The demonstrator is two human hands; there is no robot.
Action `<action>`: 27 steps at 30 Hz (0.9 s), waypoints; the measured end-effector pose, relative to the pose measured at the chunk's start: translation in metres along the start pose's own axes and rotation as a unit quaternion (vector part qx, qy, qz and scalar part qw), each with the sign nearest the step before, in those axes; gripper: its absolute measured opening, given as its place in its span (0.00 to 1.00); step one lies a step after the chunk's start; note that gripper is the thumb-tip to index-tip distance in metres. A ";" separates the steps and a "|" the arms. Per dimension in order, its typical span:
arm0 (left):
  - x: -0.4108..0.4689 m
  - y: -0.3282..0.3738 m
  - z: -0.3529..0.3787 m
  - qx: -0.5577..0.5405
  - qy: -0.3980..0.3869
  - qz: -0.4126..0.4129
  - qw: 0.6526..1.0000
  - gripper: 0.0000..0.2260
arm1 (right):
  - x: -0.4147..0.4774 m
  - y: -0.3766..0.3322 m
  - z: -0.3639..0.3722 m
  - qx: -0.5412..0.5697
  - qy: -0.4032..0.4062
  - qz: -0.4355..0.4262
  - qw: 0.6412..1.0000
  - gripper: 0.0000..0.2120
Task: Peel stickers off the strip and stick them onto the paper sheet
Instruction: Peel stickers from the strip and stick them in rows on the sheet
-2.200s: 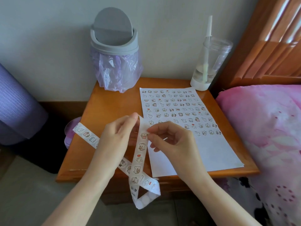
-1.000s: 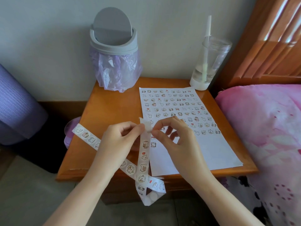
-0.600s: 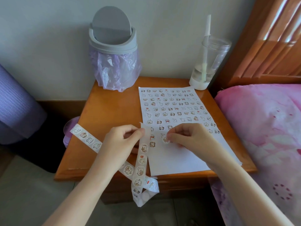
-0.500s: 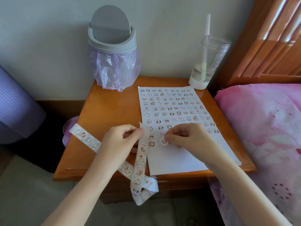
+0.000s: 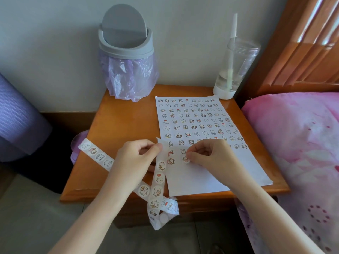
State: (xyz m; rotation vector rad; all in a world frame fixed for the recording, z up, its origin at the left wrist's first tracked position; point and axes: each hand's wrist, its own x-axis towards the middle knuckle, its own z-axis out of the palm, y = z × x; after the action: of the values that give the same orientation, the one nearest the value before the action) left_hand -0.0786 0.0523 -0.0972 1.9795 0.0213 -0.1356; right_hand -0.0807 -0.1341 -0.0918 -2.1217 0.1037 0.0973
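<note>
At the desk's front edge: both hands are low over the near part of the paper sheet (image 5: 211, 177), close together but not touching.
Left hand (image 5: 135, 158): thumb and forefinger pinch the top end of the sticker strip (image 5: 161, 177); the other fingers are curled under.
Sticker strip: hangs from that pinch past the desk (image 5: 124, 125) front, folds into a loop below the edge, then runs up behind the left wrist and out past the desk's left side.
Right hand (image 5: 211, 156): fingers curled, thumb and forefinger tips pinching the edge of one round sticker (image 5: 185, 159), which lies against the sheet.
Paper sheet: flat on the desk's right half. The far half holds rows of small stickers and the near part is bare white.
Back of desk: grey swing-lid bin (image 5: 126, 52) with a purple liner, and a clear cup (image 5: 236, 70) with a straw, both at the wall.
Right side: pink bedding (image 5: 293, 143).
</note>
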 end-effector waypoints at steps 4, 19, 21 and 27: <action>0.000 0.001 0.000 -0.005 -0.005 -0.001 1.000 0.08 | 0.000 0.002 0.001 -0.003 0.001 -0.003 1.000 0.04; 0.000 0.001 0.000 0.000 0.002 -0.007 1.000 0.08 | 0.001 0.005 0.008 -0.031 0.019 -0.034 0.999 0.04; 0.000 0.001 0.001 0.000 0.000 -0.005 1.000 0.08 | 0.000 0.005 0.008 -0.040 0.025 -0.041 0.998 0.04; 0.000 0.002 0.001 0.001 0.008 -0.006 1.000 0.09 | 0.003 0.009 0.007 -0.046 0.026 -0.034 0.998 0.07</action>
State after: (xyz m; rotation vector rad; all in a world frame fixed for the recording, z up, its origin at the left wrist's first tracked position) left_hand -0.0781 0.0509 -0.0961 1.9833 0.0442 -0.1283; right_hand -0.0784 -0.1328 -0.1031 -2.2170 0.0591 0.0067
